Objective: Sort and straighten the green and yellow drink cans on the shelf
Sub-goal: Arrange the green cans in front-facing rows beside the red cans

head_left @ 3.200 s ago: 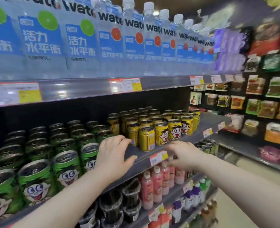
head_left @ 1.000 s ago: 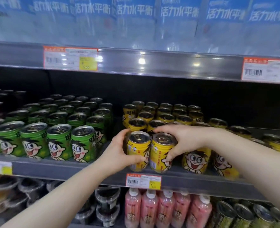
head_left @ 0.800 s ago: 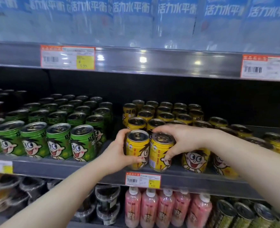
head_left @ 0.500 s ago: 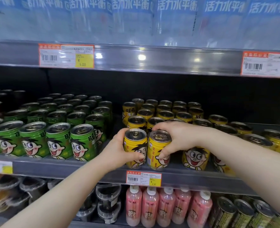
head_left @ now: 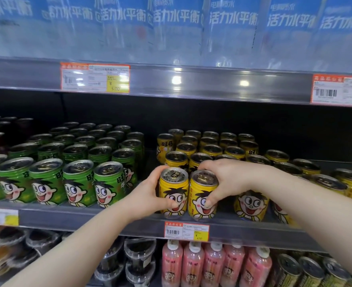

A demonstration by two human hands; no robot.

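two yellow cans at the shelf [head_left: 92,217] edge: left hand [head_left: 148,195] grips one [head_left: 173,192], right hand [head_left: 228,179] grips the other [head_left: 202,195]; overturning either could topple neighbours.

A row of blue-labelled water bottles [head_left: 177,27] stands above the fingers [head_left: 209,200], with a price tag [head_left: 95,78] up to their left. Directly below them sit pink bottles [head_left: 193,266]. Clear cups [head_left: 139,257] lie lower left, dark cans [head_left: 307,270] lower right.
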